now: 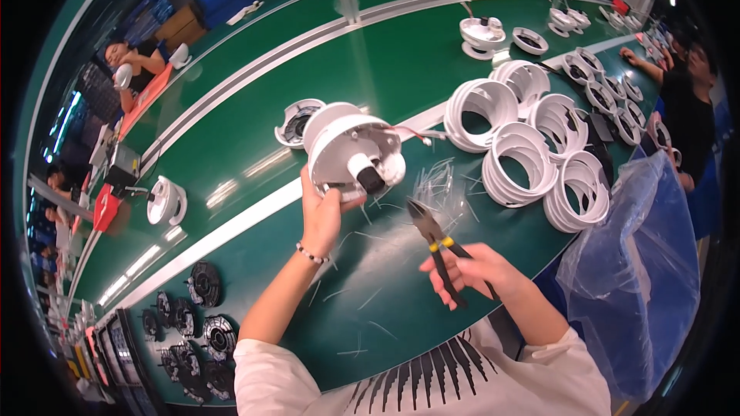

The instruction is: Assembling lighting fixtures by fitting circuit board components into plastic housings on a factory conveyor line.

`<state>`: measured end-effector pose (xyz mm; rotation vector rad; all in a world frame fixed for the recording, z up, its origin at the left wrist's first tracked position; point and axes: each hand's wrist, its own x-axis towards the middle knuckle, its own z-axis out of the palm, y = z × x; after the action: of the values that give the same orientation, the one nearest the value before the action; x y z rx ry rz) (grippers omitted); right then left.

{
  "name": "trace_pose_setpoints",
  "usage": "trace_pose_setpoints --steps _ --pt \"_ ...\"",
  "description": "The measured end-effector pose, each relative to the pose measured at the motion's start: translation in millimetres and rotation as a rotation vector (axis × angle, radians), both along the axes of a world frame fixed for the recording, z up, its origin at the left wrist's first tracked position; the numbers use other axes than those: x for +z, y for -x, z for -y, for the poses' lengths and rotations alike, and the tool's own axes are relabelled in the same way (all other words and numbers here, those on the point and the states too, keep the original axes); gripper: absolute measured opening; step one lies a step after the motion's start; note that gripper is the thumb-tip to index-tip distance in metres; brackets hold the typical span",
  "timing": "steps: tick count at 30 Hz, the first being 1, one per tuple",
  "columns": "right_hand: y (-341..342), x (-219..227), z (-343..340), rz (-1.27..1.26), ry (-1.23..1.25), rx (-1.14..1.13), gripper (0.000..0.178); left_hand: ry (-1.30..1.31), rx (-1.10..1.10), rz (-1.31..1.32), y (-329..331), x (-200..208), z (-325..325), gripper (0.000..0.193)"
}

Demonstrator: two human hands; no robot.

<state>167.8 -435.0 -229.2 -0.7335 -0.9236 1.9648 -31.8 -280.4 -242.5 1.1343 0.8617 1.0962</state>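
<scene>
My left hand (322, 219) grips the lower left rim of a white dome camera housing (343, 146), holding it tilted above the green bench. Inside the housing a black lens barrel (371, 178) shows, and thin wires with a connector (420, 136) stick out at its right. My right hand (482, 270) is closed round the black and yellow handles of a pair of cutting pliers (432, 233). The plier jaws point up and left, a little apart from the housing. Clear cut plastic strips (439, 189) lie heaped beyond the jaws.
Stacks of white rings (520, 166) stand at the right, beside a clear plastic bag (632, 270) over blue. Black round parts (220, 337) lie at the lower left. A conveyor (247, 127) carries other white housings (166, 200). People (690, 100) sit at both sides.
</scene>
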Motion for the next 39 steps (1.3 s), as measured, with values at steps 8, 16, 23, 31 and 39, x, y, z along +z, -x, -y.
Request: trace_pose_setpoints --steps 8,16,23,31,39 --pt "29 -23 62 0.505 -0.251 -0.064 0.039 0.035 0.226 0.438 60 15 -53 0.041" --pt "60 -12 44 0.852 -0.615 -0.006 0.054 0.483 0.322 0.922 172 -43 -147 0.037" --pt "72 -3 34 0.796 -0.629 -0.009 0.055 0.441 0.732 0.152 211 -39 -146 0.106" --pt "67 0 45 0.73 -0.488 -0.064 0.049 0.348 0.845 0.971 291 -71 -205 0.039" --pt "64 -13 42 0.022 -0.195 -0.031 0.048 0.195 0.797 0.689 268 -73 -161 0.038"
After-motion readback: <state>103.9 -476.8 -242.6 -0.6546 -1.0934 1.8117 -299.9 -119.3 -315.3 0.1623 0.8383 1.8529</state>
